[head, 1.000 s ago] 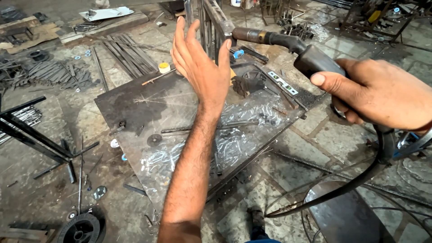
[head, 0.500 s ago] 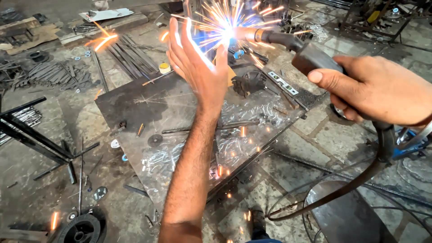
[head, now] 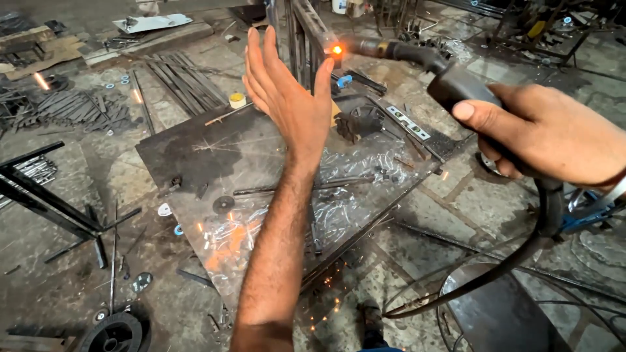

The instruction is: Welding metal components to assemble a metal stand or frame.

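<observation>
Right hand: my right hand [head: 548, 133] gripped the welding torch [head: 450, 81].
Tip: it glowed orange against the steel frame [head: 313, 29].
Left hand: my left hand [head: 287, 98] was raised flat, fingers spread, beside the glow.

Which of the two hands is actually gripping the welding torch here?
The right hand: its fingers wrap the welding torch handle, nozzle at the glowing spot on the upright metal frame. The left hand is raised open and flat, holding nothing.

Two bare forearms, no sleeves, no gloves. Left hand [head: 287, 98] ungloved, fine dark hair along the forearm. Right hand [head: 548, 133] likewise bare, short plain nails, no rings.
</observation>
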